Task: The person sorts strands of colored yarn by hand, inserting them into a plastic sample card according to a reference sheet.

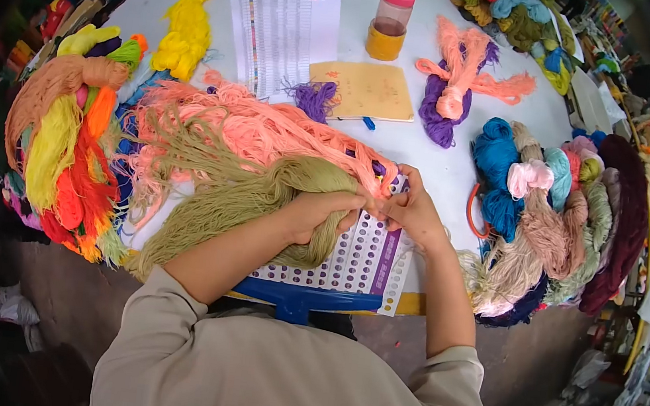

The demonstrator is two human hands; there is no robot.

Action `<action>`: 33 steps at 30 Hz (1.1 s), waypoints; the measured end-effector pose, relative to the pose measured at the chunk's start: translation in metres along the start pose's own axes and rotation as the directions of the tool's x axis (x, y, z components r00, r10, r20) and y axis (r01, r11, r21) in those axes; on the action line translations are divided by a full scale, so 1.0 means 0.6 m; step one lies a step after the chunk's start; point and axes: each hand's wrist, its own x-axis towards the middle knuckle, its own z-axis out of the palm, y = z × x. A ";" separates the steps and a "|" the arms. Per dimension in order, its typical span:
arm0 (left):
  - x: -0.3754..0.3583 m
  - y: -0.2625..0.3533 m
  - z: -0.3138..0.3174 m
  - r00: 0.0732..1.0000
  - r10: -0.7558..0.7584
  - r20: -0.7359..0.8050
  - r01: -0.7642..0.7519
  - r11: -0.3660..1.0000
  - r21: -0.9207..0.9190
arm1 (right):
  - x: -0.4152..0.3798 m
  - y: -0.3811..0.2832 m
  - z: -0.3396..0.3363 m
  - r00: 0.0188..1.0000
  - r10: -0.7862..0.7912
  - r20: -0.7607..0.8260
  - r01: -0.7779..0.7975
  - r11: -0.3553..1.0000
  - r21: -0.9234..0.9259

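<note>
A thick bundle of olive green yarn [219, 219] lies across the front of the table, its looped end around my left hand [324, 212]. The fingers of that hand are closed on the yarn. My right hand [412, 209] is pinched close beside the left fingertips, over the top of a card; what it pinches is too small to make out. Beneath both hands is a white and purple card with rows of holes [359, 255]. Behind the green bundle spreads a heap of salmon pink yarn [269, 128], with some purple strands at its right end.
Multicoloured yarn [78, 151] hangs over the left side, and blue, beige and maroon skeins [540, 211] lie right. Farther back are a printed sheet [280, 29], a jar [390, 22], a tan notebook [374, 90] and pink and purple skeins [454, 89]. A blue holder [306, 299] is at the front edge.
</note>
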 end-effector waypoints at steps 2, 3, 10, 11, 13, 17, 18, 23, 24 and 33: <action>0.013 0.006 0.023 0.995 -0.089 -0.046 0.097 0.972 0.212 | -0.003 0.004 -0.002 1.000 -0.014 -0.009 0.014 0.999 0.033; 0.033 -0.018 0.017 0.994 -0.085 -0.061 0.099 0.954 0.283 | -0.005 0.007 -0.003 1.000 -0.030 -0.009 0.031 0.997 0.066; -0.004 0.069 0.042 0.978 0.047 -0.202 0.194 0.125 0.973 | 0.010 0.011 0.007 0.998 -0.012 -0.057 0.006 0.995 -0.102; -0.013 0.040 -0.013 0.968 0.050 -0.245 0.159 0.636 0.756 | 0.013 0.001 0.016 0.989 -0.007 -0.148 -0.026 0.976 -0.216; -0.073 0.058 -0.088 0.932 0.021 -0.363 0.017 0.995 0.101 | 0.022 0.005 0.021 0.973 -0.033 -0.229 -0.046 0.943 -0.331; -0.205 0.179 -0.224 0.898 0.261 -0.353 -0.339 0.923 -0.181 | 0.023 -0.001 0.019 0.980 -0.019 -0.200 -0.065 0.913 -0.404; -0.229 0.200 -0.244 0.817 0.322 -0.478 -0.424 0.897 -0.120 | 0.023 0.000 0.018 0.980 -0.021 -0.199 -0.062 0.913 -0.403; -0.281 0.218 -0.237 0.249 0.622 -0.743 0.008 0.766 0.643 | 0.020 0.011 0.025 0.973 -0.089 -0.213 -0.022 0.882 -0.470; -0.286 0.208 -0.210 0.295 0.631 -0.717 0.085 0.731 0.678 | 0.017 0.016 0.028 0.972 -0.099 -0.212 -0.014 0.879 -0.476; -0.180 0.088 -0.032 0.878 0.475 0.057 -0.477 0.878 0.040 | -0.070 -0.101 0.195 0.948 -0.311 -0.066 0.318 0.925 0.209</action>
